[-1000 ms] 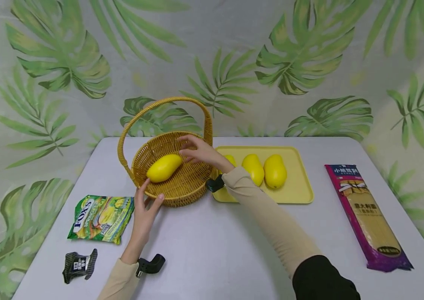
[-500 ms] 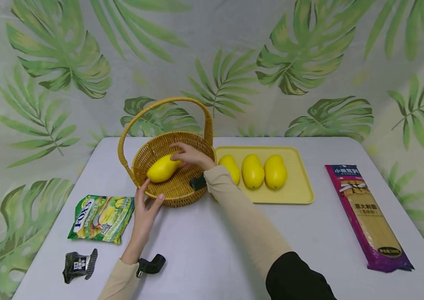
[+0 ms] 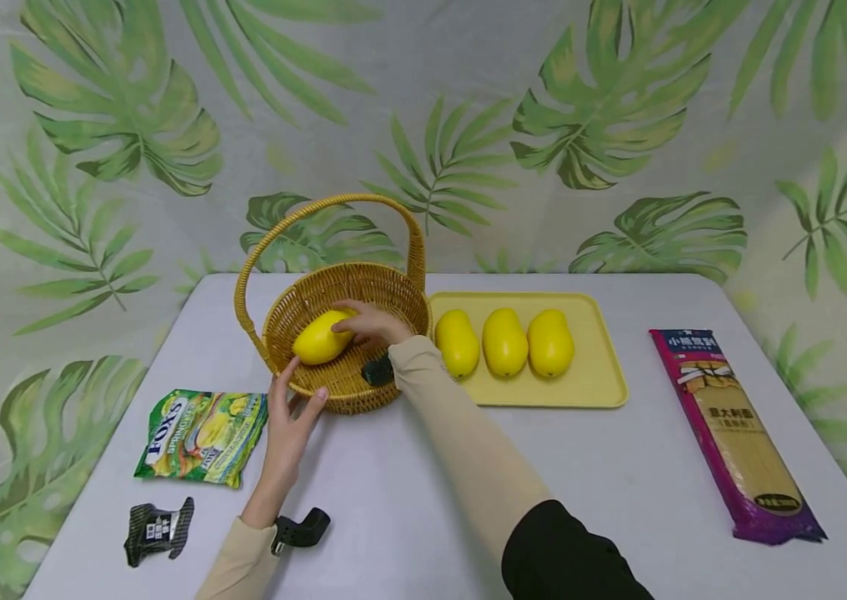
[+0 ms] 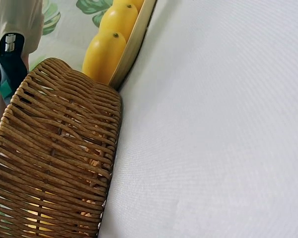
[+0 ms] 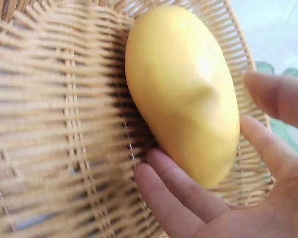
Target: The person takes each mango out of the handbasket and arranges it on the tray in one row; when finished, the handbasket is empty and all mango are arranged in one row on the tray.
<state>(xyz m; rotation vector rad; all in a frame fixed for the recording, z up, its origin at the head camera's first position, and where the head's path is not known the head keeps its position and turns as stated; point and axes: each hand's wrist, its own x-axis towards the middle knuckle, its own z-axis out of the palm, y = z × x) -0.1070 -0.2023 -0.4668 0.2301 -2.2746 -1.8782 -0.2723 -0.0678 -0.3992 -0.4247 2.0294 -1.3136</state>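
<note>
A yellow mango (image 3: 321, 338) lies in the left part of the wicker basket (image 3: 363, 387), which has a tall arched handle. My right hand (image 3: 374, 322) is inside the basket at the mango's right end. In the right wrist view, the fingers (image 5: 169, 193) of this hand spread on both sides of the mango (image 5: 181, 89) without closing round it. At the basket's front left rim, my left hand (image 3: 290, 433) rests with thumb and forefinger spread and fairly straight. The left wrist view shows the basket's outer wall (image 4: 54, 148) but not the left hand's fingers.
Right of the basket, a yellow tray (image 3: 592, 367) bears three mangoes (image 3: 505, 342). A pack of spaghetti (image 3: 739, 433) lies farther right. A green FOX'S sweets bag (image 3: 202, 437) and a small black packet (image 3: 158, 531) lie at the left.
My right hand has moved left and down, from above the basket's right side to the mango's end, uncovering the tray's leftmost mango. My left hand and the basket stay put.
</note>
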